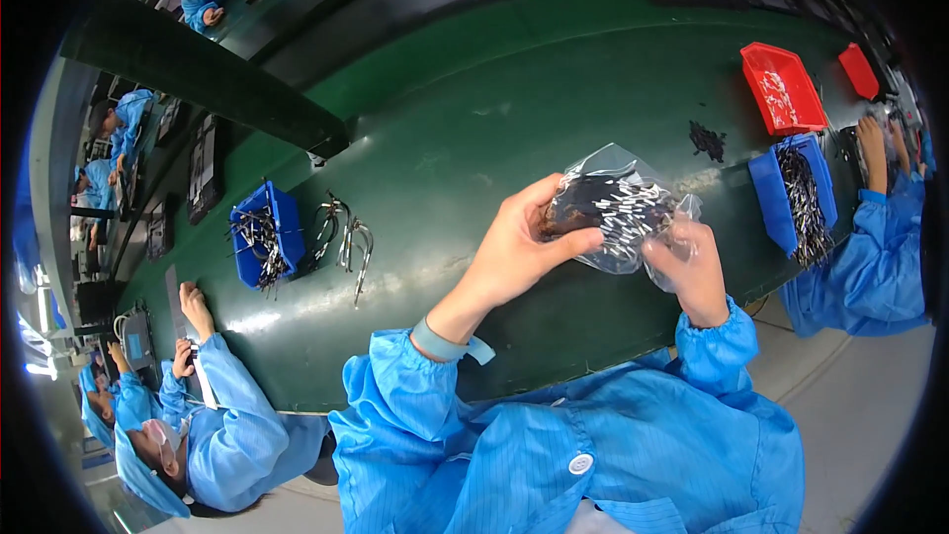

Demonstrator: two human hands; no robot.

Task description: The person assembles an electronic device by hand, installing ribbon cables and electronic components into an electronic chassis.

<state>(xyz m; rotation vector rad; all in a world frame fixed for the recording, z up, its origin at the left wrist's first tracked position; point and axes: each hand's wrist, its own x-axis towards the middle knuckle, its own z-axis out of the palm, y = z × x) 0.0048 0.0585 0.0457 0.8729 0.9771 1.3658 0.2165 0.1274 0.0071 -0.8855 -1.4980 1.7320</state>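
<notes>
Between my hands, above the green table (445, 208), is a clear plastic bag (618, 213) full of small black pieces with silvery-white ends. My left hand (524, 242) is closed round the bag's left side, thumb across its front. At the other side my right hand (692, 262) pinches the bag's loose plastic edge, and part of the film covers its fingers. A band circles my left wrist. What the pieces in the bag are exactly, I cannot make out.
Left of me stands a blue bin (269, 235) of black cables, with several looped cables (346, 242) beside it. To the right are a red bin (783, 89), a blue bin (776, 200) of black-and-silver pieces and a small black pile (707, 140). Co-workers sit at both sides.
</notes>
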